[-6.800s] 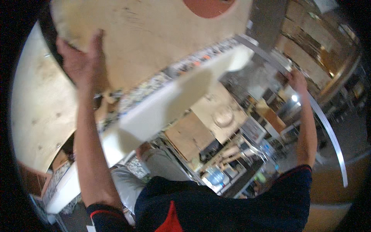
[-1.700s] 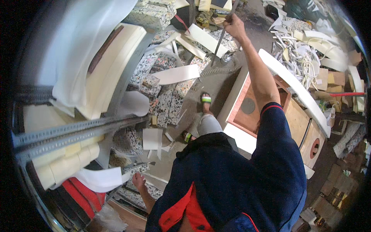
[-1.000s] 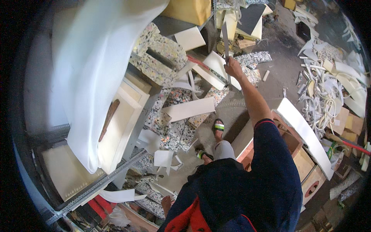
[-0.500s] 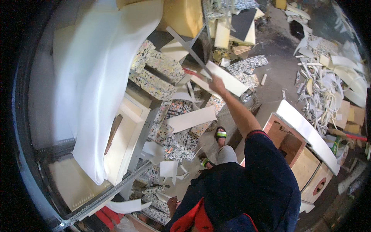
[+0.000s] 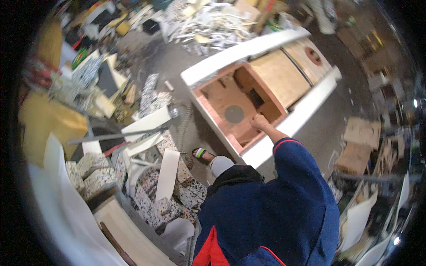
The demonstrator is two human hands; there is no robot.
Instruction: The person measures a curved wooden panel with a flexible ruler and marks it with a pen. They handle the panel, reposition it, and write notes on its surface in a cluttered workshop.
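Note:
My right hand (image 5: 261, 122) reaches over the open compartment of a large wooden furniture frame (image 5: 279, 68) edged with white foam. Its fingers are curled closed; whether anything small is in them cannot be made out. Inside the compartment, a dark round spot (image 5: 233, 114) shows on the reddish-brown bottom. A dark rectangular gap (image 5: 257, 98) is in the compartment's inner wall. My left hand is out of the picture. To the left, a long grey flat bar (image 5: 115, 135) lies across foam offcuts, with no hand on it.
Speckled foam blocks (image 5: 100, 181) and a white foam strip (image 5: 168, 175) are heaped at the left. A ribbed hose (image 5: 183, 124) runs along the floor by my foot. Shredded white scraps (image 5: 213, 24) pile up beyond the frame. Flattened cardboard (image 5: 357, 146) lies at the right.
My view has turned right toward the wooden frame. My right hand has left the grey bar and moved over the open compartment. My left hand has gone out of view.

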